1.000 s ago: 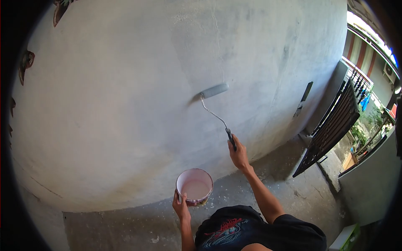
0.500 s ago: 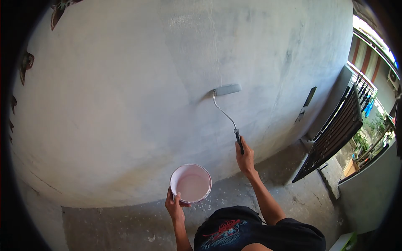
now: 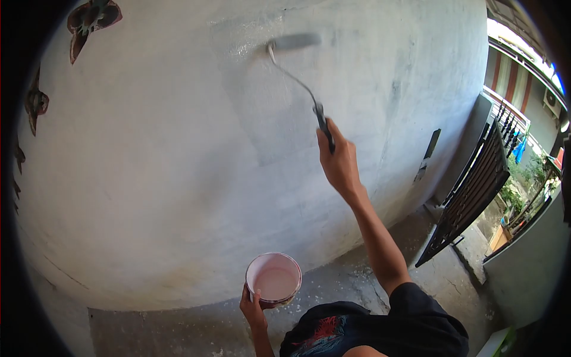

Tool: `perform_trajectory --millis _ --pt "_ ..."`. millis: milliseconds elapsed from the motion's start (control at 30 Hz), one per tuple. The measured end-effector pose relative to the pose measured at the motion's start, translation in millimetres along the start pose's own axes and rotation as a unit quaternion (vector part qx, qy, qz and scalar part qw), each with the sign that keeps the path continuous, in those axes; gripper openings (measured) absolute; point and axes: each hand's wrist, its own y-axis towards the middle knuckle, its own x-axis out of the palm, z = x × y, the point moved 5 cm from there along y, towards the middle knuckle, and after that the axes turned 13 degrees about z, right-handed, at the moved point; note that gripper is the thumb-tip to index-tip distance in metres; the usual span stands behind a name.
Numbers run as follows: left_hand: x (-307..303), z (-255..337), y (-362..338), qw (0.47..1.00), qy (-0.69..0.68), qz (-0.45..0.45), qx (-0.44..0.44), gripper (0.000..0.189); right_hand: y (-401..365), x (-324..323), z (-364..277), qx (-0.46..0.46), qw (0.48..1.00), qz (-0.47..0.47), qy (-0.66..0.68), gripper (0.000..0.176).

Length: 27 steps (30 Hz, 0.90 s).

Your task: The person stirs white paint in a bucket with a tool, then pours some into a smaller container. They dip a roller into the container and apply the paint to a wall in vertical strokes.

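Note:
My right hand [image 3: 340, 157] is closed around the dark handle of a paint roller [image 3: 297, 41]. The roller's grey sleeve, slightly blurred, lies against the pale wall [image 3: 178, 131] high up, beside a wet, shiny patch. Its bent metal rod runs down to my fingers. Low in front of my body, my left hand [image 3: 254, 309] grips the side of a paint bucket [image 3: 274, 257], thumb near the rim. Whitish-pink paint sits in the bottom of the bucket, which tilts toward me.
A dark metal gate [image 3: 467, 196] stands open at the right, with plants [image 3: 526, 178] beyond it. Paint specks dot the concrete floor [image 3: 160, 327]. Dark ornaments [image 3: 92, 24] hang along the wall's left side, and a dark slot [image 3: 431, 144] marks its right part.
My right hand has moved the roller up the wall and a little left, with the arm stretched further. The bucket in my left hand appears slightly lower in view.

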Motion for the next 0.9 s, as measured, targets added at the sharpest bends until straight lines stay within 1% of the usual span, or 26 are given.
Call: perform_trajectory --millis 133,267,367,533,600,667,733,800,833,900 --pt "-4.4 -6.2 2.4 1.000 0.004 -0.010 -0.002 0.054 51.8 14.9 -27.3 -0.049 0.998 0.034 -0.009 0.033" --pt "-2.1 0.6 -3.1 1.000 0.016 -0.015 0.007 0.052 60.1 15.9 -25.4 -0.050 0.998 0.045 0.008 0.033" --pt "-6.4 -3.6 -1.0 1.000 0.011 -0.007 0.009 0.052 33.9 9.3 -0.3 -0.050 0.998 0.046 0.002 0.034" --pt "-10.9 -6.6 2.9 0.999 0.027 0.017 0.011 0.052 -41.6 -3.0 50.9 0.039 0.998 0.005 -0.042 0.030" --pt "-11.4 -7.0 3.6 1.000 0.007 0.019 -0.007 0.053 -70.3 -4.6 64.1 0.063 0.997 -0.003 -0.038 0.030" --pt "-10.5 -4.1 2.6 1.000 0.011 0.013 -0.007 0.053 -87.0 -0.3 73.4 0.065 0.997 0.003 -0.030 0.032" --pt "-8.7 -5.9 3.7 1.000 0.013 0.008 -0.008 0.052 -84.4 5.1 65.5 0.066 0.998 0.008 -0.021 0.034" --pt "-10.4 -9.4 6.9 1.000 0.005 0.022 -0.003 0.052 -66.7 15.5 57.7 0.104 0.994 -0.007 0.032 0.036" --pt "-8.4 -5.5 4.9 1.000 0.007 0.021 -0.003 0.052 -50.9 18.6 51.0 0.112 0.993 -0.016 0.031 0.037" --pt "-1.0 5.4 -1.0 1.000 0.006 -0.001 -0.004 0.053 -16.2 22.7 37.3 0.092 0.995 0.005 0.044 0.037"
